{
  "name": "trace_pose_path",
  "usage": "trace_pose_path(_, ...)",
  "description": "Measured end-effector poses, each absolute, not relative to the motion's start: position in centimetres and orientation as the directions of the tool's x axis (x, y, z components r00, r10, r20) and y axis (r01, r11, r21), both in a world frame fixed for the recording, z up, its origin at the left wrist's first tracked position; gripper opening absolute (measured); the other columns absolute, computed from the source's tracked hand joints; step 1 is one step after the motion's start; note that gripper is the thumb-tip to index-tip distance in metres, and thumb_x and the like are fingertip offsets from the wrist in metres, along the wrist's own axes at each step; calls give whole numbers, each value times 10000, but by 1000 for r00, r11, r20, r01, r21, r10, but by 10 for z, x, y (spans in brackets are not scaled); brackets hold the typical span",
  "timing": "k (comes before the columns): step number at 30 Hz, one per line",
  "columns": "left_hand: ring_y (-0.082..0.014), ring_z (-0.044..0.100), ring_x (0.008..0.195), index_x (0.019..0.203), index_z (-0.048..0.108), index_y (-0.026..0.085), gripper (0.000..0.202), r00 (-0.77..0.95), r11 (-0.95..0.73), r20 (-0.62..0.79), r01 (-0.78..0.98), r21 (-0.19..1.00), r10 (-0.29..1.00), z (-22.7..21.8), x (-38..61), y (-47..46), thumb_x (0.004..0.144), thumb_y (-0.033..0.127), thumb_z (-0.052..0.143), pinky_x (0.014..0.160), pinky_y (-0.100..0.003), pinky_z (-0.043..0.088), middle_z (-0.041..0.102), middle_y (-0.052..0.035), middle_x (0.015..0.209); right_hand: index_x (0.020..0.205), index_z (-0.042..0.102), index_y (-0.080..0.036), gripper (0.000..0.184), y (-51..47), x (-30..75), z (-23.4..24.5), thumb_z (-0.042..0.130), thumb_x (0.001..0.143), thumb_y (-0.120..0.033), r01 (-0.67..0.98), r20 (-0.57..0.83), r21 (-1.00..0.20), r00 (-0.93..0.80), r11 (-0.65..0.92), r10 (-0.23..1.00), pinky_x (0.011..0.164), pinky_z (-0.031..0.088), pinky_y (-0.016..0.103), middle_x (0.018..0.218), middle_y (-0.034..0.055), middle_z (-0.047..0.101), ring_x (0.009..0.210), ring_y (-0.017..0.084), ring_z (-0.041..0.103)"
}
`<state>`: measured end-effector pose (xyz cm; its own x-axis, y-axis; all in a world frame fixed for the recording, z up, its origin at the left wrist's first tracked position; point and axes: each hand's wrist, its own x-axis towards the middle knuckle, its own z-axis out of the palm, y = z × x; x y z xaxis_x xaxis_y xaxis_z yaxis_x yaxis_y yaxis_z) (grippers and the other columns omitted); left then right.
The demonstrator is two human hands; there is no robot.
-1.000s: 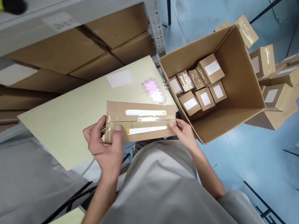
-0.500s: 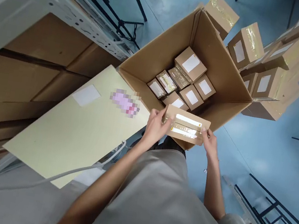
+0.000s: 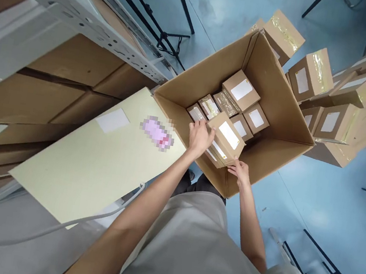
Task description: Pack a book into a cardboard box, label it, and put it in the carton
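Note:
Between my two hands is a small cardboard box (image 3: 229, 137) with white labels, tilted inside the near part of a large open carton (image 3: 272, 159). My left hand (image 3: 200, 137) grips its left end, fingers bent over the edge. At its lower right corner, my right hand (image 3: 239, 171) pinches the edge between thumb and fingers. Beyond it in the carton lie several more small boxes, one labelled box (image 3: 241, 90) standing higher than those around it. The held box hides part of the carton's near floor.
A pale yellow board (image 3: 94, 164) with a paper slip (image 3: 113, 120) lies left of the carton. Farther left, a metal rack (image 3: 95, 31) holds brown cartons. Several taped boxes (image 3: 311, 74) are stacked beyond the right side. A grey cable (image 3: 95, 217) crosses the board's near edge.
Both hands have lowered the small box from above the carton's near rim into the carton, and its label-bearing top has turned into view. The camera view has shifted slightly.

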<state>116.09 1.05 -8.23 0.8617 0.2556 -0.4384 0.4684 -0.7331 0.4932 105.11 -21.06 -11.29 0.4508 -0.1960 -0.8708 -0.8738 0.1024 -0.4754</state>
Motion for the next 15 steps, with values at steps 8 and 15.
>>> trace_pose_path(8,-444,642,1444,1492,664,110,490,675,-640,-642,682,353,364,-160,1240,57,1028,266,688,1248,-538,511,783,-259,1378,839,621,-238,434,-162,1115,-208,803,1074,-555,-852,-836,-507,522,-128,-167,678,696,283,752,36,805,739,224,871)
trace_pose_path(15,-381,588,1598,1568,654,78,646,705,-540,-659,673,506,262,-249,1326,78,955,193,823,1388,-483,405,648,-266,1674,908,578,-254,241,-115,1209,-303,741,1062,-340,-784,-775,-619,601,47,-196,925,727,354,883,29,750,939,216,860)
